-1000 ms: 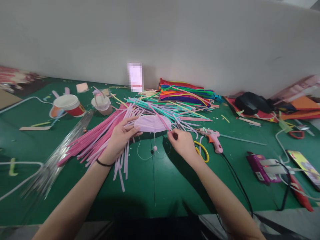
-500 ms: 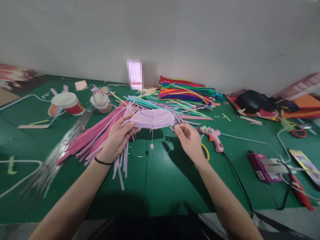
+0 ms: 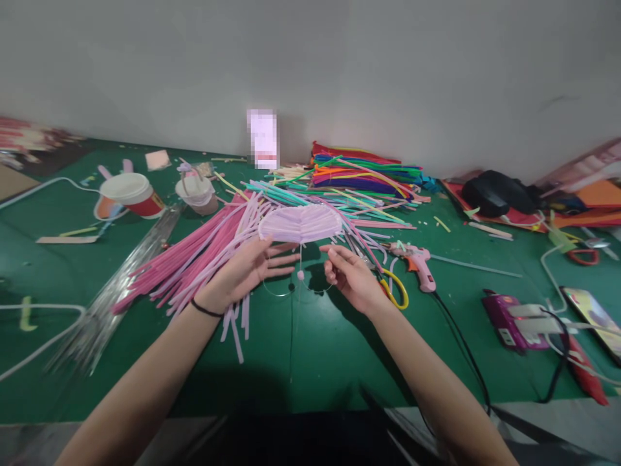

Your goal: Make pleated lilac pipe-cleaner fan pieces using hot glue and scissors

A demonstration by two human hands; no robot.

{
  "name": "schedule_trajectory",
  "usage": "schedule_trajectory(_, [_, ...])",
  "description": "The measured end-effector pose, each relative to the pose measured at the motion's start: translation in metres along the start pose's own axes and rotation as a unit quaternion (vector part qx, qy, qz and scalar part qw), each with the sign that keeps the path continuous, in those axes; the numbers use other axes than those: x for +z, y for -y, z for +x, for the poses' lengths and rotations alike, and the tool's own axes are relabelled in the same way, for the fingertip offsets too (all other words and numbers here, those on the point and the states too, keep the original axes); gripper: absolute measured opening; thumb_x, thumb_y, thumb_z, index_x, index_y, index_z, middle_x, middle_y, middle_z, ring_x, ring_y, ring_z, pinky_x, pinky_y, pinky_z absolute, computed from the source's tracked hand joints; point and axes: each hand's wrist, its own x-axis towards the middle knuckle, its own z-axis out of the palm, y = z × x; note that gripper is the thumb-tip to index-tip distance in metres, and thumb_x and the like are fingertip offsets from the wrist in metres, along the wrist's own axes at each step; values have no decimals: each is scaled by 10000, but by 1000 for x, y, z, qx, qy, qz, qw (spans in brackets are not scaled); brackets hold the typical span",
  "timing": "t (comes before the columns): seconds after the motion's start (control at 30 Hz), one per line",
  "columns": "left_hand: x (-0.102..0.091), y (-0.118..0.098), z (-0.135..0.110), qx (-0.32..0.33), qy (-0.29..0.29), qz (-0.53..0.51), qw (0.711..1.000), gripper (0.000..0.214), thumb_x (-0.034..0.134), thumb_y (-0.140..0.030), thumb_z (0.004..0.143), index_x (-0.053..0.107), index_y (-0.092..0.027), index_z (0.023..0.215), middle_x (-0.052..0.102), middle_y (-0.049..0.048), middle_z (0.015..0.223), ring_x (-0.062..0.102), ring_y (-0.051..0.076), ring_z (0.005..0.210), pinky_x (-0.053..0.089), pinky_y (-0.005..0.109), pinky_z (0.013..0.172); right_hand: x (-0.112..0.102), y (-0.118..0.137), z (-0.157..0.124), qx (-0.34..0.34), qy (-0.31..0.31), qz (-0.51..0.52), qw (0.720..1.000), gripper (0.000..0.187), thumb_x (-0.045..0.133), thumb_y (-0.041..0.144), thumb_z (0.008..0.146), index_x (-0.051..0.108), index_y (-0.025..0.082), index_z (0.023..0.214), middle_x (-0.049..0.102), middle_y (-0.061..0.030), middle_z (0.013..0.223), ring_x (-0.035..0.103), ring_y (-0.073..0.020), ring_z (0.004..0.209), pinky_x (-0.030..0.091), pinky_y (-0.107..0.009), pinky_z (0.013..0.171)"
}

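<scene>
A lilac pleated fan-shaped piece point(image 3: 301, 223) made of pipe cleaners sits over the pile of pink and lilac pipe cleaners point(image 3: 194, 265). A thin wire with a small pink bead point(image 3: 301, 275) hangs from its middle. My left hand point(image 3: 247, 268) is just below its left half, palm turned up and fingers spread, a black band on the wrist. My right hand point(image 3: 352, 275) is below its right half. Its thumb and fingers are drawn together beside thin wire loops. I cannot make out what they pinch.
On the green table lie yellow-handled scissors point(image 3: 395, 291), a pink glue gun point(image 3: 420, 265) with a black cord, a stack of coloured pipe cleaners point(image 3: 361, 175), teal straws, two paper cups point(image 3: 129, 194), silver wires point(image 3: 116, 291), a purple device point(image 3: 509, 317) and a black pouch point(image 3: 490, 194).
My left hand has let go of the lilac piece and opened beneath it. My right hand dropped from the piece's right tip to below it. The view has tilted down a little.
</scene>
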Motion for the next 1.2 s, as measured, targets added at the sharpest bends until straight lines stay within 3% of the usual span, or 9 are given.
schedule_trajectory(0.1, [6, 5, -4, -48, 39, 52, 997, 375, 688, -266, 870, 521, -194, 1198, 691, 183, 1204, 729, 291, 979, 602, 419, 851, 0, -2, 1, -27, -21, -26, 999, 325, 771, 446, 768, 708, 218, 991, 618, 31, 703, 511, -67, 583, 391, -195, 521])
schedule_trajectory(0.2, [10, 11, -4, -23, 24, 81, 996, 488, 698, -174, 852, 465, -194, 1281, 715, 169, 1158, 752, 240, 889, 611, 327, 813, 4, -5, -1, -20, -43, -50, 998, 391, 736, 514, 777, 681, 226, 1036, 659, 11, 803, 567, -82, 625, 429, -209, 537])
schedule_trajectory(0.37, [13, 15, -4, 32, -6, 61, 998, 393, 663, -160, 878, 487, -179, 1229, 727, 145, 1128, 746, 226, 919, 609, 306, 824, 15, -14, -9, 11, -26, -113, 993, 430, 860, 423, 643, 682, 208, 970, 688, 6, 739, 623, -109, 611, 449, -220, 527])
schedule_trajectory(0.5, [12, 15, -3, 48, -24, 62, 997, 264, 651, -230, 900, 535, -173, 1130, 740, 136, 1076, 747, 229, 912, 612, 308, 797, 19, -19, -11, 28, -4, -131, 991, 369, 855, 420, 644, 726, 177, 890, 735, -41, 760, 673, -140, 657, 500, -253, 600])
schedule_trajectory(0.63, [13, 13, -4, 7, -18, 96, 995, 288, 634, -294, 914, 562, -167, 1162, 750, 132, 1019, 749, 206, 853, 611, 274, 721, 14, -19, -8, 8, -15, -134, 991, 362, 864, 410, 626, 754, 179, 883, 745, -40, 740, 679, -149, 660, 527, -279, 647])
schedule_trajectory(0.77, [16, 11, -6, -54, -7, 132, 990, 378, 745, -209, 813, 601, -133, 1155, 763, 122, 910, 744, 180, 782, 594, 234, 686, 12, -17, -5, 4, -29, -121, 992, 336, 870, 396, 613, 762, 194, 859, 740, -28, 711, 676, -149, 658, 539, -285, 660])
schedule_trajectory(0.93, [17, 15, -8, -34, -40, 128, 990, 444, 837, -150, 693, 620, -127, 1079, 767, 89, 821, 737, 163, 740, 588, 239, 708, 14, -17, -6, -2, -33, -133, 991, 315, 870, 364, 619, 758, 193, 859, 743, -34, 743, 671, -140, 656, 534, -277, 644])
schedule_trajectory(1.2, [16, 14, -7, -42, -39, 135, 989, 470, 865, -174, 658, 618, -127, 1055, 764, 87, 808, 734, 167, 735, 585, 227, 666, 14, -18, -6, -5, -32, -153, 988, 307, 870, 374, 614, 742, 183, 817, 731, -30, 709, 658, -135, 624, 532, -281, 630])
